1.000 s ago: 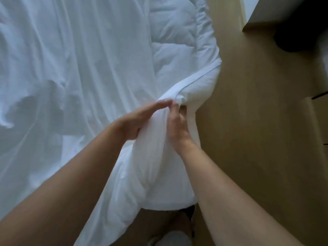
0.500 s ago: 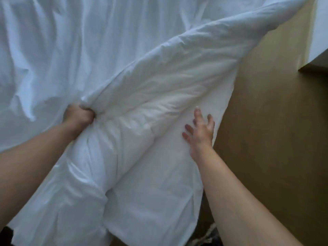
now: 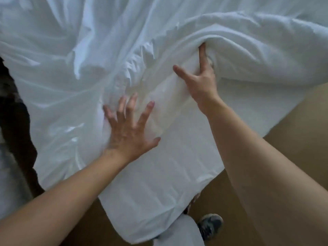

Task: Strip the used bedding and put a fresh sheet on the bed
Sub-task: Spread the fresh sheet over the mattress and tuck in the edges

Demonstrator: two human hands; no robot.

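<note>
Two bare hands work on white bedding heaped at a bed corner. The left hand (image 3: 130,132) lies flat, fingers spread wide, pressing the thin, wrinkled sheet (image 3: 71,50). The right hand (image 3: 201,82) has its thumb splayed and index finger straight, pushed into a fold of the puffy duvet (image 3: 252,50). Its other fingers are buried, so I cannot tell whether it grips. A faintly quilted mattress pad (image 3: 159,185) overhangs the brown floor (image 3: 292,125), near one grey shoe (image 3: 210,226).

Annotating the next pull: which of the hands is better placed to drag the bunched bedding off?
Right, probably. The right hand has fingers tucked into the thick bedding fold; the left hand lies spread flat, gripping nothing.
</note>
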